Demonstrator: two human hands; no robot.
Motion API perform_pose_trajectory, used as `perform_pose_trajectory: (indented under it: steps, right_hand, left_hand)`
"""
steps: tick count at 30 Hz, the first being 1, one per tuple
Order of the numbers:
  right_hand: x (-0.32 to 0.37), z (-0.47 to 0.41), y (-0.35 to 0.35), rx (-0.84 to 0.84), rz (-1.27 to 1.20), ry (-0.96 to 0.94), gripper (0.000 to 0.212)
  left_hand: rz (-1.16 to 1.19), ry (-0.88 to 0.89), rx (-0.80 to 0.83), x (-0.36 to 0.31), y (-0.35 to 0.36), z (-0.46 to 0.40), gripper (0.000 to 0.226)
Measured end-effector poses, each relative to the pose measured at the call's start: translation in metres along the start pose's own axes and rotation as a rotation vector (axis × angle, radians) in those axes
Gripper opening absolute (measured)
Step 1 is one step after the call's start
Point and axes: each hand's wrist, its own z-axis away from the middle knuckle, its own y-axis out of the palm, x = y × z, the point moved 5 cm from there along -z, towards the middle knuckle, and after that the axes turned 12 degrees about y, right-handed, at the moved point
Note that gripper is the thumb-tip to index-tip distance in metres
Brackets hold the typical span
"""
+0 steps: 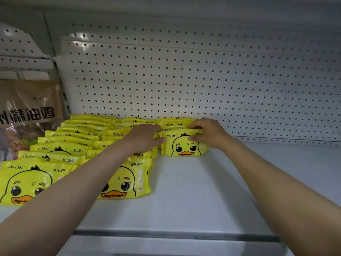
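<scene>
Yellow wet-wipe packs printed with a duck face stand in three rows on a white shelf [193, 191]. The front pack of the right row [181, 145] stands upright. My left hand [145, 137] pinches its top left corner and my right hand [206, 133] pinches its top right edge, fingers over the top and thumb on the front. Behind it stand a few more packs [175, 122]. My left forearm crosses the middle row [129, 180] and hides part of it. The left row [24, 182] runs from the front to the back panel.
A white pegboard back panel [203, 80] closes the shelf. At the far left stands a brown and clear food bag [27, 111] with black characters. The shelf's right half [267, 163] is bare white surface, and a grey rail [175, 235] marks the front edge.
</scene>
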Motion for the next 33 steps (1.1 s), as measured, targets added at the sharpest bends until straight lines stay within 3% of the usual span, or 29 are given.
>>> perform_pose_trajectory:
  steps: [9, 23, 33]
  right_hand:
    - [0.01, 0.013, 0.015, -0.139, 0.295, -0.068, 0.062]
    - [0.024, 0.028, 0.018, -0.186, 0.394, -0.004, 0.063]
    - [0.061, 0.076, -0.027, -0.26, 0.286, -0.048, 0.058]
  left_hand:
    - [-0.026, -0.017, 0.007, 0.001, 0.001, -0.002, 0.057]
    - [0.01, -0.017, 0.049, -0.005, -0.005, 0.003, 0.056]
    - [0.105, -0.069, -0.187, -0.029, -0.046, 0.042, 0.052]
